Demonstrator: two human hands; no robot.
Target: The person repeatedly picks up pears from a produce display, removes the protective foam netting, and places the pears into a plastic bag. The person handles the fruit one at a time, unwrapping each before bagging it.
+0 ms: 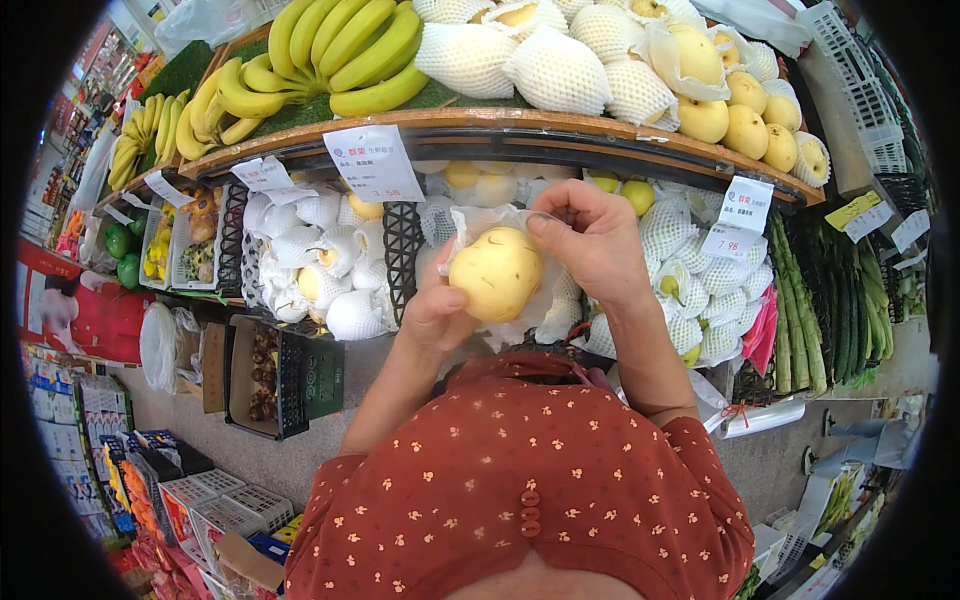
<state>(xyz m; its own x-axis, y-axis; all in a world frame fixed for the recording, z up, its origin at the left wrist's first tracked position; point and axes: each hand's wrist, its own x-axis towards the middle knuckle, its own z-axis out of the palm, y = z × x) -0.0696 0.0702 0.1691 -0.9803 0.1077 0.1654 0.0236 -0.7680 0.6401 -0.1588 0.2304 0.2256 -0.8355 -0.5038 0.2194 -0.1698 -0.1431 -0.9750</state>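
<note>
A round yellow pear (496, 274) rests in my left hand (435, 311), its thumb pressed on the lower left of the fruit. Thin translucent white wrapping (480, 219) lies behind the pear and shows around its top and right side. With thumb and forefinger my right hand (589, 236) pinches the wrapping's edge at the pear's upper right. Both hands are held in front of the lower row of the fruit stand, close to my chest. Part of the left hand's fingers is hidden behind the pear and wrapping.
Pears in white foam nets (559, 71), bare pears (746, 131) and green-yellow bananas (352, 45) fill the upper shelf behind its wooden edge (480, 118). Below are more netted pears (322, 251), a black plastic divider (403, 259), and asparagus-like green stems (795, 315). A black crate (262, 375) stands on the floor.
</note>
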